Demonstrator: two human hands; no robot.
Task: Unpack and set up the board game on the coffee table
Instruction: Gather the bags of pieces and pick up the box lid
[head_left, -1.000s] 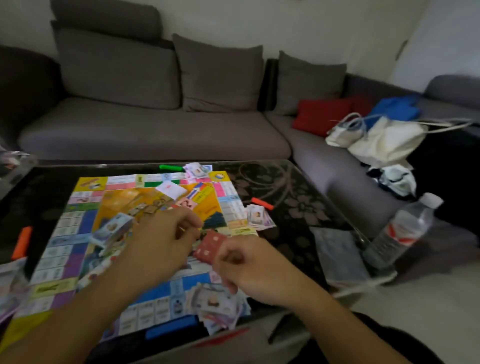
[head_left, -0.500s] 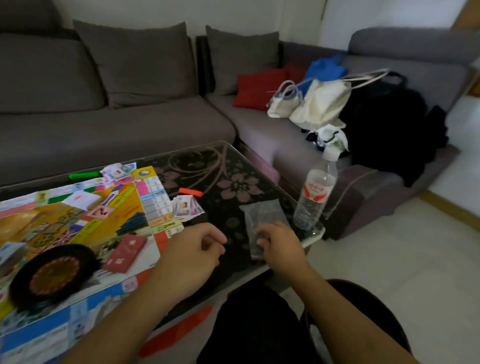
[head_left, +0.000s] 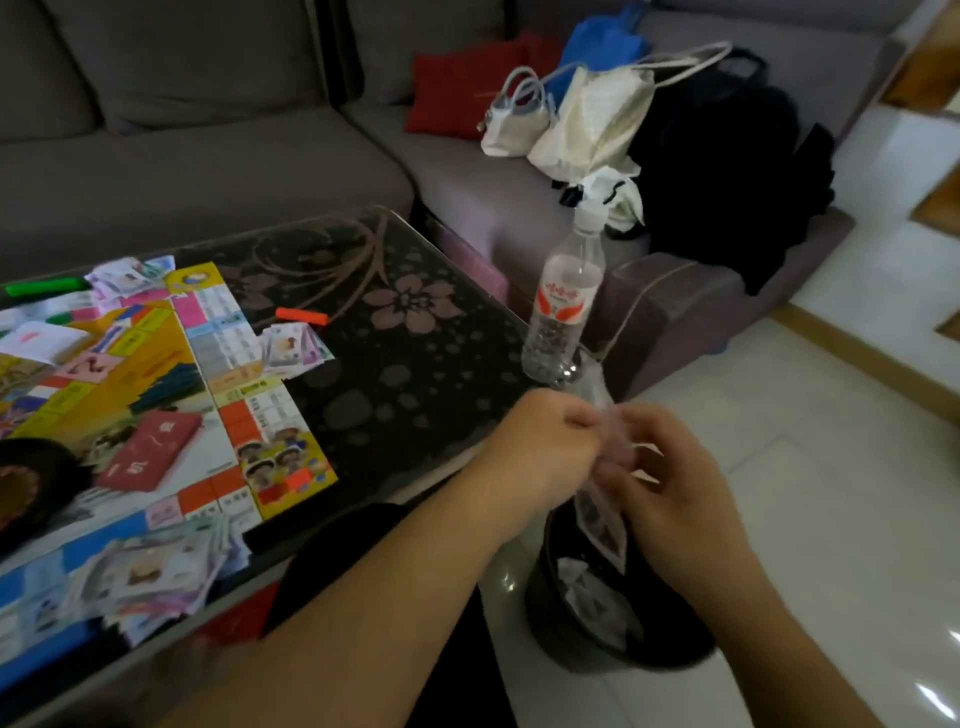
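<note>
The colourful game board (head_left: 218, 332) lies open on the dark floral coffee table (head_left: 415, 364). On it rest a red card deck (head_left: 150, 449), a white card stack (head_left: 36, 340) and a black round tray (head_left: 26, 483). Stacks of play money (head_left: 293, 345) sit beside and on the board, one pile (head_left: 150, 571) at its near edge. Off the table's right corner, my left hand (head_left: 545, 447) and my right hand (head_left: 670, 478) both pinch a crumpled clear plastic bag (head_left: 602, 499) above a black bin (head_left: 618, 603).
A water bottle (head_left: 563, 306) stands at the table's right corner. An orange marker (head_left: 301, 315) and a green marker (head_left: 47, 287) lie on the table. Bags, a red cushion (head_left: 462, 88) and dark clothes cover the grey sofa (head_left: 208, 171). White tiled floor lies to the right.
The view has swung right. My hands left the red deck on the board, picked the plastic bag up off the table and carried it over the bin.
</note>
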